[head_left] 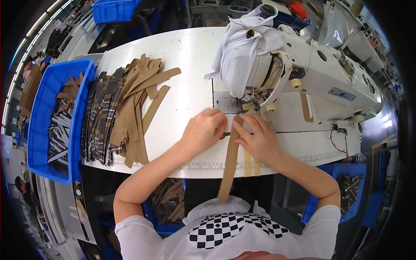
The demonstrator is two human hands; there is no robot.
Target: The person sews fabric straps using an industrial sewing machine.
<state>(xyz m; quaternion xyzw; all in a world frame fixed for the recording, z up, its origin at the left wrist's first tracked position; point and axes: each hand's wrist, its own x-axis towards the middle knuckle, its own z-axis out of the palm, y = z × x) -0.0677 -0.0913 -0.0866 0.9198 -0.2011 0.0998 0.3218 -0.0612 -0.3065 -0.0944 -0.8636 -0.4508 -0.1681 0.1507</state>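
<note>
A long brown fabric strip [229, 164] runs from beneath the sewing machine's needle area [248, 106] toward me and hangs over the table's front edge. My right hand [261, 142] has its thumb and fingertips on the strip's right side, close to the presser foot, gripping it. Left of the strip, my left hand [203, 132] is closed with curled fingers; whatever it pinches is hidden. The white sewing machine [325, 73] stands just beyond both hands, its head draped with a white cloth [240, 60].
Brown strips [136, 104] and dark plaid strips [102, 117] lie piled on the left of the white table [186, 56]. Beside them stands a blue bin [76, 169] with more pieces. Another blue bin [362, 173] sits low at right. A printed ruler [195, 166] lines the front edge.
</note>
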